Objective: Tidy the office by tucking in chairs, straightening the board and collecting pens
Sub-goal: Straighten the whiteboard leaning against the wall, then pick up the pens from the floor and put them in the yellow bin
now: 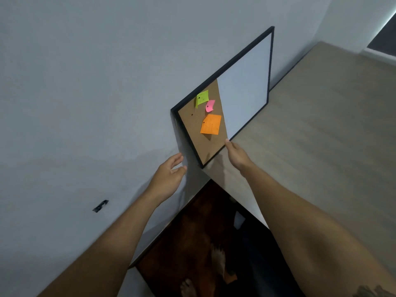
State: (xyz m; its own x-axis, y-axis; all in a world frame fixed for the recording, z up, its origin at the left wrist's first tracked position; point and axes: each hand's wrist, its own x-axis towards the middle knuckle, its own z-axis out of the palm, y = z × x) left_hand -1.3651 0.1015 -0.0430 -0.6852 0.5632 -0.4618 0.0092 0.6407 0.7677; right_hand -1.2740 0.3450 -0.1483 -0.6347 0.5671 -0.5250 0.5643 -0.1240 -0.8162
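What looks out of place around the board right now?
The board stands on the table, leaning on the wall rather than hung. A dark mark mars the wall lower left. The left hand and right hand are open beside its near corner.

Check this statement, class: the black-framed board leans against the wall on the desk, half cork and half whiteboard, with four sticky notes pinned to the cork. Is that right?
Not quite. The head view shows three sticky notes on the cork half of the board, not four: green, pink and orange. The rest holds: black frame, cork and whiteboard halves, leaning against the wall on the desk.
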